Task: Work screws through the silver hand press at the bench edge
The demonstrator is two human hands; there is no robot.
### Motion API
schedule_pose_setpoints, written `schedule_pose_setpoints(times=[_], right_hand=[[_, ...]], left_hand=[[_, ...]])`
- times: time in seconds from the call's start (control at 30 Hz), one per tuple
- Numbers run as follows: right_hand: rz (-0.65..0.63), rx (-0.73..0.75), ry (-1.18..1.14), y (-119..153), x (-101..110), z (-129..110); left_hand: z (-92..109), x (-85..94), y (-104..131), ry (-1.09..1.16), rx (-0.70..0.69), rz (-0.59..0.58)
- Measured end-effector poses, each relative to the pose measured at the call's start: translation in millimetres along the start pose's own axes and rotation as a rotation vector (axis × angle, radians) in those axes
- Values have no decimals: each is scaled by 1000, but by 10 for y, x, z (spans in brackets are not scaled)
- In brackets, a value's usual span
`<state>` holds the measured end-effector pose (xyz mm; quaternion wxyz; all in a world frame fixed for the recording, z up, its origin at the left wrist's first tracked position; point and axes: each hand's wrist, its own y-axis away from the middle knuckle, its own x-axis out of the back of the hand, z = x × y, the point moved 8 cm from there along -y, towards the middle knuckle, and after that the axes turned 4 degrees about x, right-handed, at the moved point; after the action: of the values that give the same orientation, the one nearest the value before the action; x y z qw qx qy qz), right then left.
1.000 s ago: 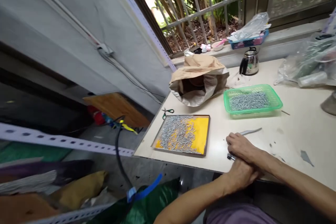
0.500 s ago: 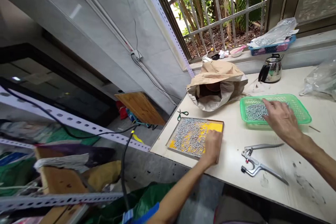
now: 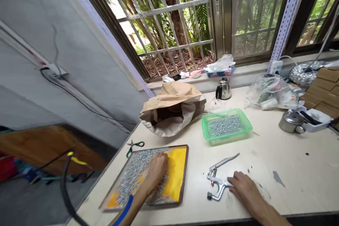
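My left hand [image 3: 158, 166] is closed and rests among small silver metal pieces [image 3: 135, 169] in a shallow tray with a yellow bottom [image 3: 178, 169]; what its curled fingers hold, if anything, is hidden. My right hand [image 3: 245, 189] lies palm down over the lower handle of a silver hand press tool [image 3: 218, 187], fingers touching the handle's end. The tool's two handles are spread apart on the table. Behind it stands a green plastic basket [image 3: 227, 124] with many similar metal pieces in it.
Green-handled scissors [image 3: 135, 145] lie behind the tray. An open brown paper bag [image 3: 173, 107] stands near the wall. Farther back are a steel kettle [image 3: 224, 89], a clear plastic bag [image 3: 272, 93], a metal pot [image 3: 290, 122] and a cardboard stack [image 3: 324, 90].
My right hand has left the green basket and come down to the tool's handle. My left hand has stayed at the tray, moving inward over the pieces. The view has swung to the right.
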<state>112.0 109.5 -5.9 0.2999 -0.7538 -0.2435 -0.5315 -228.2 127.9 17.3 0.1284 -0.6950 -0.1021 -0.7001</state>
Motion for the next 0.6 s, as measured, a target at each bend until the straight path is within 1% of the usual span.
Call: schedule_pose_setpoints(times=[0.07, 0.1, 0.13, 0.2, 0.27, 0.3, 0.37, 0.4, 0.47, 0.53, 0.6], right_hand=[[12, 5, -6, 16, 38, -19], [12, 6, -25, 18, 57, -31], [9, 3, -44, 16, 74, -39], [-4, 10, -72, 7, 93, -58], [-13, 26, -77, -4, 101, -72], [-14, 33, -69, -7, 103, -74], [-6, 42, -44, -7, 108, -72], [-3, 47, -32, -6, 109, -70], [1, 56, -18, -2, 106, -66], [3, 67, -20, 1, 102, -67], [15, 75, -27, 1, 102, -67]], left_hand=[[76, 149, 89, 113, 3, 48], [153, 217, 163, 212, 14, 63], [251, 247, 252, 328, 41, 51], [548, 176, 462, 566, 71, -53], [915, 24, 692, 701, 31, -163], [1073, -43, 796, 718, -7, -179], [1303, -141, 956, 671, -121, -147], [1367, -179, 1010, 621, -179, -118], [1411, -242, 1068, 511, -270, -75], [1386, -288, 1077, 431, -317, -78], [1352, -305, 1060, 420, -323, -110]])
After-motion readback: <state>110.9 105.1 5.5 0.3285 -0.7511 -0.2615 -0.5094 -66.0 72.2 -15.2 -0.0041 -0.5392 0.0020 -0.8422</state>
